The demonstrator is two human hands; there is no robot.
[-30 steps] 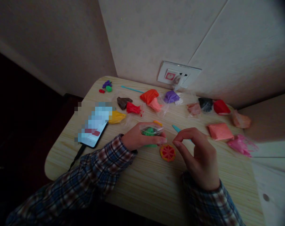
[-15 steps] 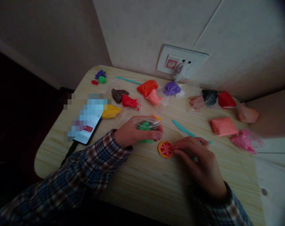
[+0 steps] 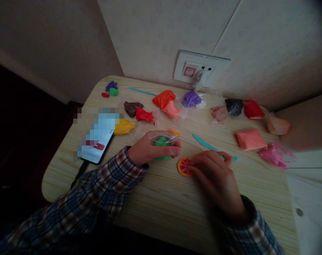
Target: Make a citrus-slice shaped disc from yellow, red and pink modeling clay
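My left hand (image 3: 152, 147) is closed around a clear plastic bag of green clay (image 3: 162, 141), its open mouth facing up. To the right of it, a round clay slice (image 3: 184, 167) with a yellow-orange rim and red wedges split by pink lines lies flat on the table. My right hand (image 3: 216, 177) has thumb and fingertips pinched together at the slice's right edge, covering part of it. Whatever is between those fingertips is hidden. A teal plastic clay knife (image 3: 205, 143) rests just beyond the right hand, and a small orange-yellow clay piece (image 3: 174, 131) behind the left.
Bags of yellow (image 3: 124, 126), red (image 3: 145, 115), orange (image 3: 164, 99) and purple clay (image 3: 192, 99) lie along the back, with several more at right. A phone (image 3: 98, 141) with a cable is at left. Small clay fruits (image 3: 111, 86) sit at the back-left corner.
My right hand has come down and left from above the table to the slice's right edge, uncovering more of the knife. My left hand keeps hold of the green clay bag. The view has shifted slightly.
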